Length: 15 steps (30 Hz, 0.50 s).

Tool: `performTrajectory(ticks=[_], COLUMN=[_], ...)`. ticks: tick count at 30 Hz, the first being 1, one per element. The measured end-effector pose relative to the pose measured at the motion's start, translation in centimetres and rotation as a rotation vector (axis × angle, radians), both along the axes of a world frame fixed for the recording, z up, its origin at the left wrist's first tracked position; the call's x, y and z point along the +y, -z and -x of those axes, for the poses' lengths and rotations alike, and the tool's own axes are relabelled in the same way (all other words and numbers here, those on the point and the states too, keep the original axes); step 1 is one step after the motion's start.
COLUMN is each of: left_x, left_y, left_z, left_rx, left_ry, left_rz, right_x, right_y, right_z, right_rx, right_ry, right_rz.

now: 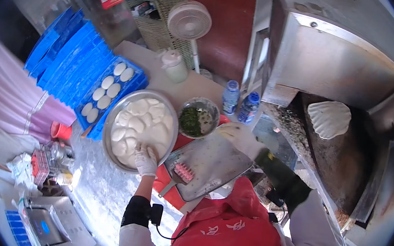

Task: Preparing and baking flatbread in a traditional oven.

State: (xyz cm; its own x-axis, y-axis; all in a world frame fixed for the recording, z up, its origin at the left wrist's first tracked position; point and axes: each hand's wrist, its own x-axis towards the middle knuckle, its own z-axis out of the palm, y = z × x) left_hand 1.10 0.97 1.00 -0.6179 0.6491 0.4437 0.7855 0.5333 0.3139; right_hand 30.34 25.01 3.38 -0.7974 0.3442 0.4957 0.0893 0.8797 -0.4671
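Observation:
My left hand (145, 161), in a thin white glove, reaches over the near rim of a large round metal basin (107, 137). Its fingers are closed on soft white dough (136, 124), which fills the basin in rounded pieces. My right hand (243, 139), also gloved, is stretched out above the far right part of a floured metal tray (217, 161), fingers extended and somewhat blurred. Just left of its fingertips stands a metal bowl (215, 120) of chopped greens (189, 121). On the tray lie a pink spiked roller (184, 171) and a flat scraper (168, 188).
Blue crates (76, 56) stand at the left, one holding several white dough rounds (107, 82). Two blue-capped bottles (230, 97) and a lidded jar (174, 67) are at the back, near a white fan (189, 20). At the right, a flattened dough sheet (328, 119) lies on a dark griddle (333, 163).

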Motion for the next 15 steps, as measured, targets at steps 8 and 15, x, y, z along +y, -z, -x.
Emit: performTrajectory(ticks=[8,15], left_x=[0.1,0.4], left_y=[-0.8,-1.3], left_z=[-0.5,-0.5], left_rx=[-0.053,-0.111], left_ry=[0.000,0.004], left_rz=[0.016,0.052], right_x=[-1.4,0.2], right_y=[4.4,8.2], right_z=[15.3,17.0], right_rx=[-0.704,-0.548], right_ry=[0.511,0.753], right_rz=[0.151,0.257])
